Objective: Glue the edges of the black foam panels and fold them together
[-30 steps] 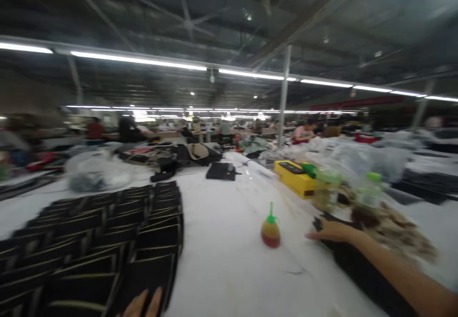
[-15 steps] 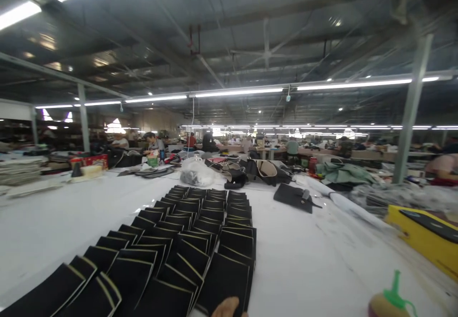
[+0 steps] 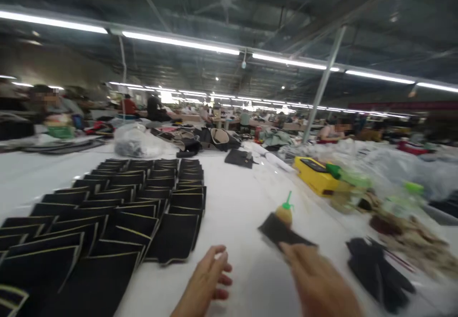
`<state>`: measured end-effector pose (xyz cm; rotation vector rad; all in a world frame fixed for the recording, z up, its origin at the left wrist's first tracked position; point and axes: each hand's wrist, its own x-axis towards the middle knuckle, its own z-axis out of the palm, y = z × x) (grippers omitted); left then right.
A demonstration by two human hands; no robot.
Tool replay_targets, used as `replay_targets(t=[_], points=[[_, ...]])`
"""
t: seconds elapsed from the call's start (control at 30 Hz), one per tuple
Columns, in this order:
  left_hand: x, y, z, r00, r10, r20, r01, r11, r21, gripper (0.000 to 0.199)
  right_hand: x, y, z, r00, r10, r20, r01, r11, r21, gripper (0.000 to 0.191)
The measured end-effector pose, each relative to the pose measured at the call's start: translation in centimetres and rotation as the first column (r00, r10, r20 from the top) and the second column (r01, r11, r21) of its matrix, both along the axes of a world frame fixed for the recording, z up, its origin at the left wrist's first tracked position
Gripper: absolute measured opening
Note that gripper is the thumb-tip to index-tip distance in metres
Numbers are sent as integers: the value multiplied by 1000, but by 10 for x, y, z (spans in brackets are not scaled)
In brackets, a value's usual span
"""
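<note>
Flat black piece (image 3: 281, 232), edges blurred, in the right hand (image 3: 313, 267)

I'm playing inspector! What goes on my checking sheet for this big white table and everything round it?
Surface: white table, with things spread over it.
Work pieces: black pieces with pale edges, overlapping in rows on the left; one dark piece on the right.
Clutter: green-tipped bottle, yellow box, brown cloth, plastic bag.
Hands: right hand, blurred, holds the dark piece; left hand open, holding nothing.
Cables: one thin pale cord, hanging.
Surroundings: ceiling lights, post, people farther back.
</note>
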<state>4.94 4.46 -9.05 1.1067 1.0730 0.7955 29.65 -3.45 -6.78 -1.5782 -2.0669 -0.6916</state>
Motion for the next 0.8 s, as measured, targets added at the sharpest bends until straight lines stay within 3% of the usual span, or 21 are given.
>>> replay_targets(t=[0.1,0.17,0.27,0.33,0.4,0.47,0.53,0.67,0.8], points=[[13,-2,-13,1000,-13,1,13,998,-68,69,-57,-6,-50,997,-15,76,30,979,-201,48],[19,0,-28,999,-32,-4,31,997,-71,72,-79,-5,-59,1000,23,2,-20,928,-373,61],[24,6,-43,998,-42,-46,44,998,46,64,-78,-1,-32,980,-81,-181,-27,849,-527,69],[26,14,-44,991,-45,-128,61,991,123,52,-63,1,-10,945,-250,-211,90,818,-567,73],[26,21,-39,983,-49,-180,77,986,151,41,-46,2,2,892,-407,-197,207,756,-621,86],[24,27,-31,985,-24,-169,52,985,166,35,-33,2,1,841,-503,-198,248,684,-686,93],[20,30,-21,990,49,-131,-23,982,188,33,-25,0,-6,809,-536,-242,218,655,-723,93],[7,31,1,981,183,-68,-176,979,99,38,-19,-3,-17,772,-510,-379,48,641,-766,85],[-12,35,10,982,145,-120,-139,989,59,43,2,3,-14,757,-481,-442,-8,670,-742,63]])
